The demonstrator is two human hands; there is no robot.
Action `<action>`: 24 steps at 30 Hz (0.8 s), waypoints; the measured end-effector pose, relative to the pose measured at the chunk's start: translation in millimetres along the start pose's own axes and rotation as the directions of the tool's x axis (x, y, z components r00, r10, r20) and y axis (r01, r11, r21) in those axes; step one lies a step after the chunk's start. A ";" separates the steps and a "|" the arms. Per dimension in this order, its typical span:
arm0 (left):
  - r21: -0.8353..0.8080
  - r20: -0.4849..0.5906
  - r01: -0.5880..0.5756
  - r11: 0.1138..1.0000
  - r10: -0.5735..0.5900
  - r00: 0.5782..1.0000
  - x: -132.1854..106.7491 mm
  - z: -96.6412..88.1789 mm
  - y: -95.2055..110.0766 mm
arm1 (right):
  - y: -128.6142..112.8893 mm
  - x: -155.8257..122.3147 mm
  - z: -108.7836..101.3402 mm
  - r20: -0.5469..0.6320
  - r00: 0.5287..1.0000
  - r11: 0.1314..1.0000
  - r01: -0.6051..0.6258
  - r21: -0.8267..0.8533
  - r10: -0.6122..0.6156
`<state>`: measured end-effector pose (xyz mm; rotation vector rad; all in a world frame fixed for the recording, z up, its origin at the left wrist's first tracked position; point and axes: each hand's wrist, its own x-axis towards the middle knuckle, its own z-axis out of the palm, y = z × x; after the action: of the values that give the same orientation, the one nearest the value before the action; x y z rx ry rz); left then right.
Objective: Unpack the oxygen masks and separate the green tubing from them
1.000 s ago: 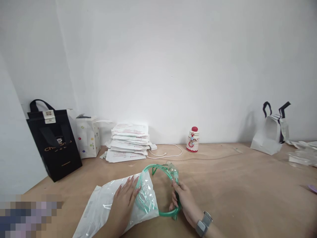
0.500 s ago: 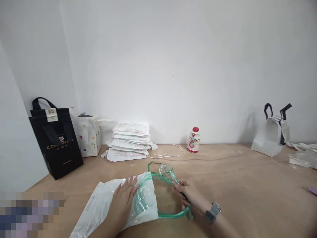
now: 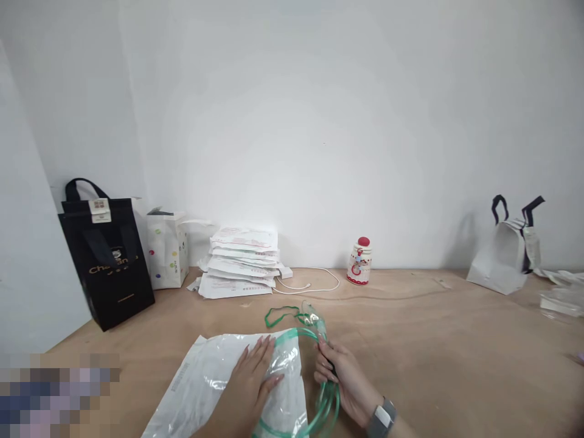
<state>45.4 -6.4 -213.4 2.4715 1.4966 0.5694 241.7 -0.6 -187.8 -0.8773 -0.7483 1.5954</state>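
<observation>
A white and clear plastic pouch [image 3: 205, 383] lies on the wooden table [image 3: 433, 347] in front of me. My left hand [image 3: 253, 380] rests flat on it, fingers spread. A coil of green tubing [image 3: 326, 404] with a clear mask piece [image 3: 312, 316] sticks partly out of the pouch's right end. My right hand [image 3: 344, 380], with a watch at the wrist, is closed around the tubing just right of the pouch. A thin green loop [image 3: 280, 315] trails behind the mask.
A stack of sealed pouches [image 3: 241, 261] lies at the back wall beside a white cable [image 3: 314, 285] and a small red-capped bottle [image 3: 358, 261]. A black bag [image 3: 107, 252] and a dotted white bag [image 3: 168, 249] stand at left. A white bag [image 3: 504, 255] leans at right.
My right hand has moved the tubing coil nearer to me and closer against the pouch. My left hand has slid right along the pouch. The view has tilted slightly.
</observation>
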 end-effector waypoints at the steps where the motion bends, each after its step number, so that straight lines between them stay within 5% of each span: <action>1: -0.019 0.014 0.010 1.000 -0.009 1.000 -0.4 0.8 3.2 | 3.1 0.9 1.1 -0.032 0.999 0.998 0.021 0.053 -0.020; 5: -0.114 0.084 0.086 0.990 -0.076 0.994 -3.8 0.0 16.0 | 16.6 3.1 7.2 -0.199 0.973 0.984 0.138 0.114 -0.114; 11: -0.130 0.158 -0.001 0.992 0.021 0.987 -7.8 -0.4 20.6 | 25.2 4.7 10.9 -0.305 0.935 0.967 0.225 0.121 -0.179; 16: -0.157 -0.033 0.152 0.976 -0.159 0.987 -3.3 5.6 6.5 | 22.7 -1.3 10.6 -0.155 0.987 0.994 0.062 0.090 -0.048; 19: -0.174 -0.128 0.217 0.961 -0.240 0.962 0.8 2.1 -7.2 | 11.0 -10.8 11.4 -0.036 0.999 0.993 -0.035 -0.110 0.031; 24: -0.163 -0.078 0.223 0.961 -0.237 0.968 3.5 -3.8 -14.4 | -8.1 -22.2 11.7 0.100 0.991 0.931 -0.051 -0.361 0.093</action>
<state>33.6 3.3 -214.4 2.1448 1.6786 0.7375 238.3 -21.1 -171.5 -1.0902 -1.1254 1.6113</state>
